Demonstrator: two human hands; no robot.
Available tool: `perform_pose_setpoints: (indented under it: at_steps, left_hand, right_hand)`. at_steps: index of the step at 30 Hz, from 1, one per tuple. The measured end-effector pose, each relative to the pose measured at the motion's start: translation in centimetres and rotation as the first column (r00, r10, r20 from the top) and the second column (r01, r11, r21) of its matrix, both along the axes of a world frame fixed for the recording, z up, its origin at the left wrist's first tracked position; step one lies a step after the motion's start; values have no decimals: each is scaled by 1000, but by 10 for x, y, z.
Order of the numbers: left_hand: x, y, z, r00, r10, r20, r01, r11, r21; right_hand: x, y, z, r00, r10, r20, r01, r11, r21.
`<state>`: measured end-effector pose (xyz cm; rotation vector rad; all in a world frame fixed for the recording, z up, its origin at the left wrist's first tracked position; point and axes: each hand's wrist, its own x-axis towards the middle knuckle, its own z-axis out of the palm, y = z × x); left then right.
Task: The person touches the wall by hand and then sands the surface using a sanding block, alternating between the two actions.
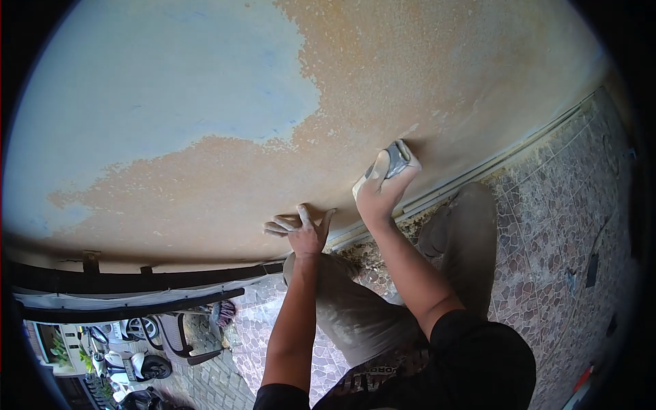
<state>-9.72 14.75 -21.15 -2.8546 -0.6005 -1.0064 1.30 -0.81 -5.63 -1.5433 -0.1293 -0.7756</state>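
My right hand (384,184) is closed round a grey sanding block (398,158), dusted with pale powder, and holds it against the wall (246,171). Lower and to the left, my left hand (307,232) rests on the same wall with its fingers spread and nothing in it. The wall is partly pale blue-white paint and partly bare tan surface, with a ragged, flaky edge between the two. Both hands are over the tan part, near the foot of the wall.
Patterned floor tiles (540,253) run along the wall's base, strewn with dust. My bent knees are close to the wall. A dark object (592,270) lies on the tiles at the right. Motorcycles (140,367) and a dark chair (179,338) stand at the lower left.
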Motion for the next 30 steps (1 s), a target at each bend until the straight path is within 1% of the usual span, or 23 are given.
perform_pose_setpoints:
  at_steps: [1,2,4,6,7,8,9,11,12,14,15,16,17,18,19,20,22,23,24,26,27,29,30]
  left_hand:
    - [1,5,-19,1000,1,2,-1,1000,17]
    - [0,5,-15,1000,0,10,-1,1000,17]
    - [1,4,-5,1000,4,-20,-2,997,79]
    - [1,11,-16,998,-62,15,61,995,81]
    - [1,10,-17,999,-49,-3,49,998,50]
    - [2,10,-18,999,-36,-22,36,999,21]
    - [4,3,-1,993,-75,93,68,995,78]
    - [4,1,0,997,-48,54,45,997,57]
    - [3,1,0,999,-30,40,28,998,48]
    - [1,4,-8,998,-45,47,44,999,24]
    - [-1,6,-11,999,-33,-3,33,999,4]
    - [1,7,-14,999,-23,-48,22,1000,-16]
    - [2,10,-17,999,-41,-25,42,999,22]
    - [3,8,-14,999,-46,-18,46,999,26]
    - [3,5,-9,998,-50,24,49,998,50]
    - [5,4,-5,996,-56,67,50,996,77]
    - [5,5,-1,994,-76,84,71,995,69]
    - [2,3,-2,995,-63,74,58,995,79]
    - [5,2,-1,995,-54,82,46,995,94]
    - [3,1,2,993,-63,100,51,991,123]
    - [1,0,4,998,-35,61,29,995,98]
    - [2,4,-4,1000,-19,-7,19,999,51]
    - [1,7,-10,1000,-25,-5,25,998,52]
  right_hand:
    - [11,-3,17,995,-84,-52,89,992,88]
    - [17,-5,26,981,-163,-106,180,968,175]
    - [11,3,3,986,-159,-58,167,968,189]
    - [0,8,-45,971,-44,233,90,978,-190]
    - [0,0,-46,970,-47,239,94,977,-191]
    - [1,-9,-46,969,10,245,58,961,-269]
    - [1,-14,-35,967,70,244,20,938,-347]
    - [9,-8,-2,993,-83,85,89,994,-64]
    - [12,-9,11,995,-76,69,80,994,-70]
    - [22,-8,33,985,-169,-42,173,971,164]
    - [16,1,30,992,-126,11,120,970,210]
    - [12,5,10,981,-110,159,108,994,25]
    - [5,10,-18,954,-71,292,122,979,-163]
    - [-2,8,-43,929,63,364,55,951,-305]
    - [-8,1,-60,934,141,328,4,914,-406]
    - [-3,-2,-57,932,135,336,11,917,-399]
    - [2,-9,-36,967,90,238,-25,965,-262]
    - [8,-13,-8,991,-2,136,11,998,-66]
    - [23,-16,21,996,-83,31,79,989,125]
    - [30,-26,43,995,-98,-28,101,983,152]
    - [35,-28,49,989,-124,-74,136,973,188]
    - [23,-4,12,988,-156,21,151,976,155]
    - [12,3,-26,982,-120,145,122,992,-9]
